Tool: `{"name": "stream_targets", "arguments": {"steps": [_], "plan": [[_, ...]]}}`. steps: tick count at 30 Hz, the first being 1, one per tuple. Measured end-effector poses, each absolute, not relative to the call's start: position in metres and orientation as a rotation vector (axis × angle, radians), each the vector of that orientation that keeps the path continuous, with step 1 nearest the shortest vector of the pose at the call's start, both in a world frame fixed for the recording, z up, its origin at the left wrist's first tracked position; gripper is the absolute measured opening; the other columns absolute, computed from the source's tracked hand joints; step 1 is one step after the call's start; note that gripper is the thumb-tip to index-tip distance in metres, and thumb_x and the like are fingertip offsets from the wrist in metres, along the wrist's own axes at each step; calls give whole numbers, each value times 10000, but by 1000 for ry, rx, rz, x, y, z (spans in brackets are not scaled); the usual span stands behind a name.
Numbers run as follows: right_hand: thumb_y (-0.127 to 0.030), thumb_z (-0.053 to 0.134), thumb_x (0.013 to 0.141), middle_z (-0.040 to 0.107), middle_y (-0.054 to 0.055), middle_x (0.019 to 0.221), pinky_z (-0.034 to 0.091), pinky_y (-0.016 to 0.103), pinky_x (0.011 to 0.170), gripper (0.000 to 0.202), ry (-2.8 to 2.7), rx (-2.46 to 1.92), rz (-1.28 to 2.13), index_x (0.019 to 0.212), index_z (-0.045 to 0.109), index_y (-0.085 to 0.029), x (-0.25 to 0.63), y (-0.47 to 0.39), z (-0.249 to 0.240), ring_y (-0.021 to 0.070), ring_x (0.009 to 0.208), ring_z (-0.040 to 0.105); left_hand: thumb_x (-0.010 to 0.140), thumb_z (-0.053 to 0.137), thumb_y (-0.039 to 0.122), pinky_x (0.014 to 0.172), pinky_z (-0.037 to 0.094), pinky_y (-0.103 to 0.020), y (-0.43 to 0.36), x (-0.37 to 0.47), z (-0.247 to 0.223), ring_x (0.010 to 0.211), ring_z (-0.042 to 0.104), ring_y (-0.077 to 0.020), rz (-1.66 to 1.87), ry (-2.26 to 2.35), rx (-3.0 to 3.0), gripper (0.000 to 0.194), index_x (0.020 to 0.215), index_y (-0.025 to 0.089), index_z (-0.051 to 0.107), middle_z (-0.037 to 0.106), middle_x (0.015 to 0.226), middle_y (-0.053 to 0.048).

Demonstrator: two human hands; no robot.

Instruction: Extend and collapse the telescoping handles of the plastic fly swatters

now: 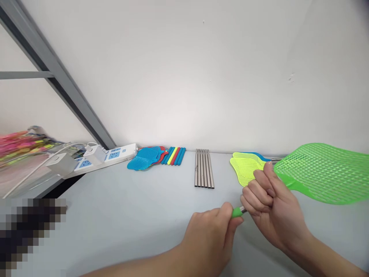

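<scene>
A green fly swatter (325, 173) is held in both hands above the table's front right. My left hand (209, 231) is closed around its green handle grip (237, 212), whose end shows past the thumb. My right hand (271, 196) wraps round the metal rod just above that grip; a short piece of the rod (243, 209) shows between the hands. The mesh head extends to the right, beyond my right hand. Behind that hand lie a yellow-green swatter head (245, 169) and a blue one (256, 156), partly hidden.
Several metal rods (204, 169) lie side by side mid-table. Left of them are coloured handle grips (173, 156) and a pile of blue and red swatter heads (144, 158). A power strip (123, 154) with plugged-in adapters and cables runs along the left edge. A wall stands behind.
</scene>
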State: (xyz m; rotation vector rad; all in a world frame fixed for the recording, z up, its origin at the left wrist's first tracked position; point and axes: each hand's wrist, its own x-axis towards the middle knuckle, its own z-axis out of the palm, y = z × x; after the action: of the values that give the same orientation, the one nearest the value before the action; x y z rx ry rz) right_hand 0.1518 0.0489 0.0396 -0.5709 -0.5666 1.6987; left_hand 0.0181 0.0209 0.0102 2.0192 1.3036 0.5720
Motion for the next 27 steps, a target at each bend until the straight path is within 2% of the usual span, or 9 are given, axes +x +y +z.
{"name": "stream_targets", "arguments": {"steps": [14, 20, 27], "plan": [[-449, 410, 821, 105, -79, 391, 164, 220, 347, 470, -556, -552, 1677, 465, 260, -181, 149, 51, 38, 70, 358, 87, 877, 272, 349, 478, 152, -255, 27, 12, 0, 464, 266, -105, 630, 1310, 2216, 266, 661, 197, 312, 405, 561, 30], [-418, 412, 827, 117, -77, 392, 185, 216, 356, 457, -571, -556, 1709, 463, 272, -179, 149, 51, 37, 70, 362, 103, 887, 197, 364, 482, 179, -245, 27, 13, 6, 488, 282, -101, 541, 1315, 2162, 295, 661, 191, 273, 402, 594, 34], [-369, 414, 828, 139, -74, 392, 188, 209, 357, 433, -574, -584, 1788, 461, 291, -175, 147, 52, 33, 66, 363, 116, 880, 199, 394, 496, 229, -230, 26, 13, 10, 511, 272, -92, 533, 1171, 1953, 331, 662, 180, 327, 340, 571, 38]]}}
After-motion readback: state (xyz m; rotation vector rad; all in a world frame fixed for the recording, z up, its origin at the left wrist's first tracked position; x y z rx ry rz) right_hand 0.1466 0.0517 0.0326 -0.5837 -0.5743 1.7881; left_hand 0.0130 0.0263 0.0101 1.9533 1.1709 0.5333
